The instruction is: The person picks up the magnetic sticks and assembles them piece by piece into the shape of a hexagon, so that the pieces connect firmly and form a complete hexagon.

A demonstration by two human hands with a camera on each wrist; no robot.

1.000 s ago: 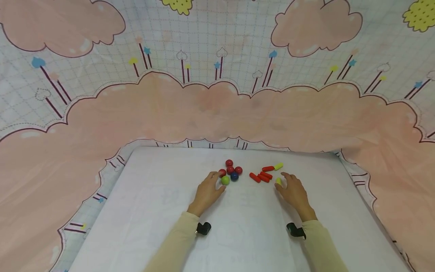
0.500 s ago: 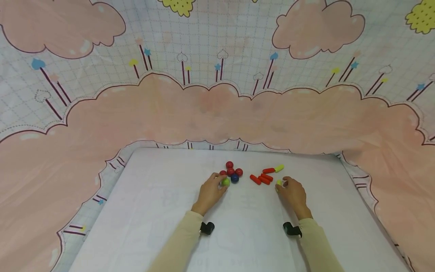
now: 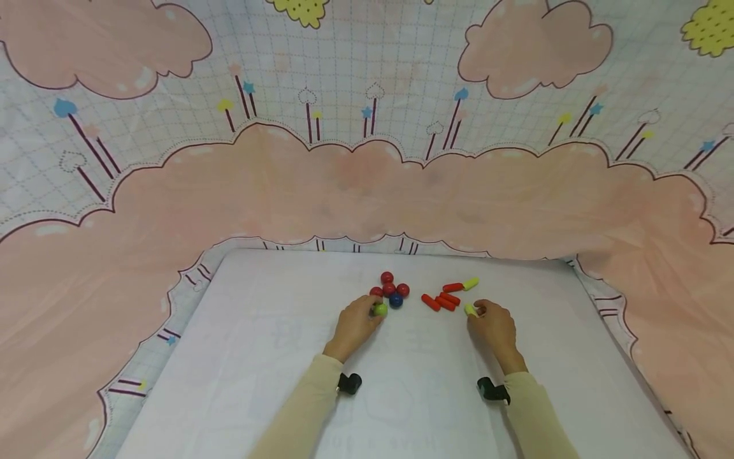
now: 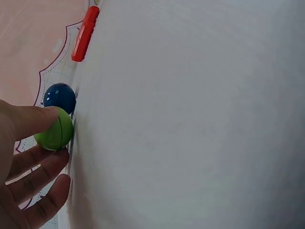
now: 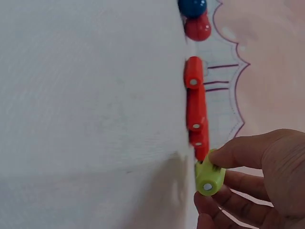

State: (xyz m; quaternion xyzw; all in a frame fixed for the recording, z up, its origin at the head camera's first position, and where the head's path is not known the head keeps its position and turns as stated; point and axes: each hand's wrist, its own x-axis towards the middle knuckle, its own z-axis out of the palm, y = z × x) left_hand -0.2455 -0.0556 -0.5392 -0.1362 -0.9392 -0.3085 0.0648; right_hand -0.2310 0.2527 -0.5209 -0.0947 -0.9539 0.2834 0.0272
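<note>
My left hand (image 3: 354, 325) pinches a green ball (image 4: 58, 132) between thumb and fingers, low over the white tabletop. A blue ball (image 3: 395, 300) sits just beyond it, beside several red balls (image 3: 403, 290). On the other side, my right hand (image 3: 494, 328) pinches a short yellow-green rod (image 5: 210, 179), whose near end carries a pale round disc. Several red rods (image 3: 431, 302) lie to the left of that hand, some side by side. A second yellow-green rod (image 3: 471, 284) lies behind, its end close to one red rod (image 3: 453, 287).
Under everything spreads a white tabletop (image 3: 258, 382). A pink and white cloth (image 3: 355, 191) printed with clouds hangs behind and around the table. Each wrist wears a small black camera, one at the left wrist (image 3: 350, 384) and one at the right (image 3: 492, 389).
My left thumb and fingers have closed on the green ball. The right hand's fingers have come together on the nearer yellow-green rod. The other balls and rods lie as before.
</note>
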